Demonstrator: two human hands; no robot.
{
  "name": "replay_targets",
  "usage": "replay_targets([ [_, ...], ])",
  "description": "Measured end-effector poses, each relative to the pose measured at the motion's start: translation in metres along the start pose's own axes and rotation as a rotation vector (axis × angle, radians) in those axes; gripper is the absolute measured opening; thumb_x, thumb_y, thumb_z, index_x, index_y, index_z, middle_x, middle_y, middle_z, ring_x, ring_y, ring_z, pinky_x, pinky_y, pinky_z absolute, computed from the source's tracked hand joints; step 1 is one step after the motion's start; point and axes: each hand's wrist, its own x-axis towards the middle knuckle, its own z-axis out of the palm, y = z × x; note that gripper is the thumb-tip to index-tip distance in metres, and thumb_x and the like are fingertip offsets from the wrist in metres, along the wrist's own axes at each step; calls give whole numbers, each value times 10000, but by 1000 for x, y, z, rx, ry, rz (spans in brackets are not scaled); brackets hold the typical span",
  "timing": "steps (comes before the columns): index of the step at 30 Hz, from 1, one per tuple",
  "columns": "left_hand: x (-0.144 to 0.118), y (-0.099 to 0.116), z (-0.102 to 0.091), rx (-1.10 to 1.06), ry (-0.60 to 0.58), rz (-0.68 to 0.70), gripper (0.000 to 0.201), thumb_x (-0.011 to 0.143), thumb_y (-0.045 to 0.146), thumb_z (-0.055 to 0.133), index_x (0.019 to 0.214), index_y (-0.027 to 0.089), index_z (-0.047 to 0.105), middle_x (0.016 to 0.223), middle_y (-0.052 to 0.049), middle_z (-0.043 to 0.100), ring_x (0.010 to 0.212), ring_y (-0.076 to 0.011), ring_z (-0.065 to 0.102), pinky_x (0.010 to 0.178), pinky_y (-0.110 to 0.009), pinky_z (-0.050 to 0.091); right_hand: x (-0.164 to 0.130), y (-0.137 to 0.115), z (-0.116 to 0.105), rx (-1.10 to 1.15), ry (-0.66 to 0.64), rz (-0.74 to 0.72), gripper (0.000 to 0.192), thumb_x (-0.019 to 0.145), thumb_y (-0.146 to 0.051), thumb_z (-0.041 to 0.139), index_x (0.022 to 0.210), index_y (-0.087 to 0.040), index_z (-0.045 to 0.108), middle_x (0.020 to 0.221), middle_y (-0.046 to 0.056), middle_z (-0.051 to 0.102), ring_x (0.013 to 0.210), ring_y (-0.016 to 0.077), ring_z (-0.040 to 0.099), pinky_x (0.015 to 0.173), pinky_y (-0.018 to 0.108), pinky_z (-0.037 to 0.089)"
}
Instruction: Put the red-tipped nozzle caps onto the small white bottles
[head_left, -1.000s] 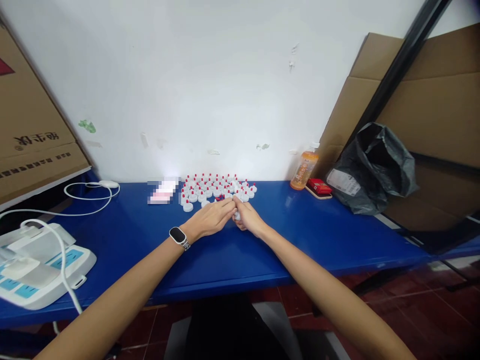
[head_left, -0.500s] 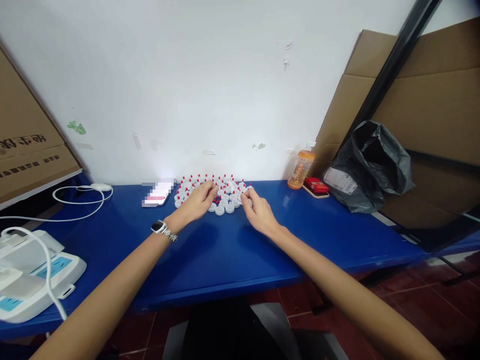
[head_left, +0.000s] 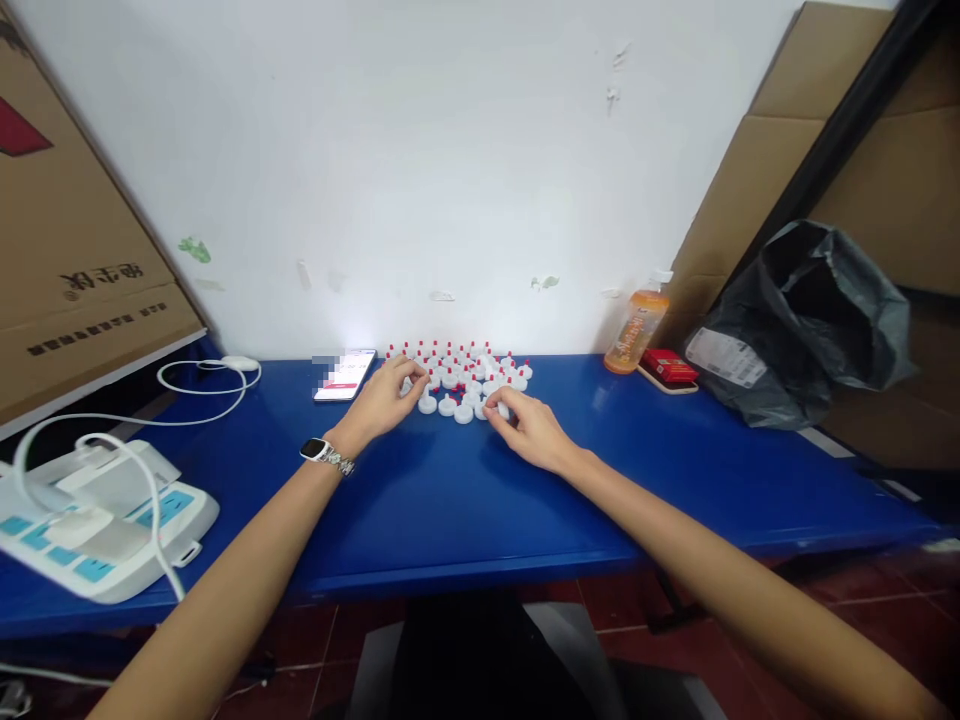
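Round white caps [head_left: 450, 380], many red-tipped

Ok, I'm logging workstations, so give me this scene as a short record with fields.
Surface: blue table
Main items: clustered white caps, many red-tipped
Left hand: bent at the caps' left side; grip unclear
Right hand: at the caps' front right; grip unclear
Left wrist: watch
Left side: lit phone, white power strip
Right side: orange bottle, red box, black bag
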Motion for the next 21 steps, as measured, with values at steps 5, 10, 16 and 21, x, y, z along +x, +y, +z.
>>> replay_targets([
  [5, -10, -11, -5, -27, 14, -74, 293, 990, 393, 492, 856, 185, 649, 898, -53, 612, 787, -193, 560, 747, -341, 440, 12, -1, 9, -121, 104, -227, 148, 953, -352, 648, 931, -216, 705, 1043, 86, 555, 1059, 241, 528, 950, 389, 433],
  [10, -12, -7, 1, -69, 10, -49, 265, 989, 379, 505, 882, 188, 655, 902, -47, 619, 784, -186, 554, 741, -336, 436, 21, -1, 20, -193, 9, -207, 192, 947, -381, 674, 887, -205, 722, 884, 48, 537, 895, 209, 520, 845, 355, 417],
  [16, -14, 10, 12, -88, -56, 30, 266, 1007, 380, 492, 894, 198, 651, 894, -46, 622, 835, -197, 570, 759, -340, 443, 21, -2, 23, -262, -109, -210, 227, 942, -397, 695, 876, -182, 726, 870, 36, 627, 831, 174, 571, 820, 327, 363],
  [21, -15, 13, 14, -100, -76, 34, 254, 1003, 377, 498, 905, 205, 657, 918, -54, 634, 873, -209, 583, 781, -353, 453, 14, -1, 14, -266, -143, -214, 273, 880, -458, 756, 908, -186, 759, 869, 35, 653, 770, 155, 578, 836, 324, 372],
])
